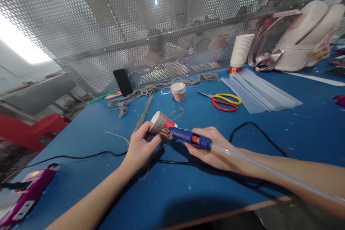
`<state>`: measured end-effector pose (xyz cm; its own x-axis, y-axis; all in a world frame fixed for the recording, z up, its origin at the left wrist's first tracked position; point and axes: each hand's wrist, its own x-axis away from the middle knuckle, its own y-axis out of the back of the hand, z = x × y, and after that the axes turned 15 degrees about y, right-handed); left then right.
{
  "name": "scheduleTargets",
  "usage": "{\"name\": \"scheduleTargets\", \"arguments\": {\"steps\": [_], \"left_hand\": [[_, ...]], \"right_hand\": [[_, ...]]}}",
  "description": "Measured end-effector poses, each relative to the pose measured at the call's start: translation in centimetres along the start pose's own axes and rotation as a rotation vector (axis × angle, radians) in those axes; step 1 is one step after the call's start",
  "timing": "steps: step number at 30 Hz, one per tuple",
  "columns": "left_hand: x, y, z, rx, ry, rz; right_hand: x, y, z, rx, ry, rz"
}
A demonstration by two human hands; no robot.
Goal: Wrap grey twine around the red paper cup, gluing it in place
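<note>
A person's right hand is gripping a blue plastic glue gun, aiming it at the red-and-white paper cup wound with grey cord that the left hand is pinching. Its long axis is slanting far-left to near-right. Cord-gluing seems under way, calling for steady turning. Beyond the grip, yellow-and-red-handled scissors are lying.

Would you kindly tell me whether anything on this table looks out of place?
A few small orange scraps lie loose on the blue table, in front of the small handled cup; they look like stray bits. The wrapped cup in the left hand shows no obvious damage.
</note>
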<state>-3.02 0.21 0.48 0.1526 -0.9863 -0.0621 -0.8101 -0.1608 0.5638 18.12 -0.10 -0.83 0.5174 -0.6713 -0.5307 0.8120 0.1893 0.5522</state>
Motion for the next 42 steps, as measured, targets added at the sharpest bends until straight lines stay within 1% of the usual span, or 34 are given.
{"name": "scheduleTargets", "arguments": {"steps": [4, 8, 10, 15, 20, 26, 30, 32, 36, 42], "left_hand": [[-0.1, 0.1, 0.2, -0.003, -0.006, -0.012], [-0.1, 0.1, 0.2, -0.003, -0.004, 0.016], [-0.1, 0.2, 0.3, 0.004, -0.012, 0.028], [-0.3, 0.2, 0.4, 0.004, -0.019, 0.037], [-0.4, 0.3, 0.3, 0.009, -0.026, 0.046], [-0.6, 0.5, 0.6, 0.019, -0.029, 0.057], [-0.7, 0.6, 0.7, 0.045, -0.024, 0.066], [-0.7, 0.7, 0.7, 0.052, -0.018, 0.071], [-0.7, 0.9, 0.6, 0.071, -0.009, 0.083], [-1.0, 1.0, 1.0, 0.077, -0.005, 0.095]], "right_hand": [[-0.3, 0.3, 0.2, 0.001, -0.063, -0.029], [-0.2, 0.3, 0.2, 0.000, -0.010, -0.022], [-0.2, 0.3, 0.2, -0.005, -0.011, -0.017], [-0.3, 0.4, 0.4, -0.032, -0.118, -0.030], [-0.3, 0.5, 0.5, -0.031, -0.049, -0.008], [-0.5, 0.9, 0.9, -0.065, -0.144, -0.038], [-0.5, 0.9, 0.9, -0.078, -0.125, -0.011], [-0.5, 1.0, 0.8, -0.090, -0.125, -0.017], [-0.5, 1.2, 0.7, -0.126, -0.177, -0.025], [-0.6, 1.4, 0.8, -0.131, -0.194, -0.001]]}}
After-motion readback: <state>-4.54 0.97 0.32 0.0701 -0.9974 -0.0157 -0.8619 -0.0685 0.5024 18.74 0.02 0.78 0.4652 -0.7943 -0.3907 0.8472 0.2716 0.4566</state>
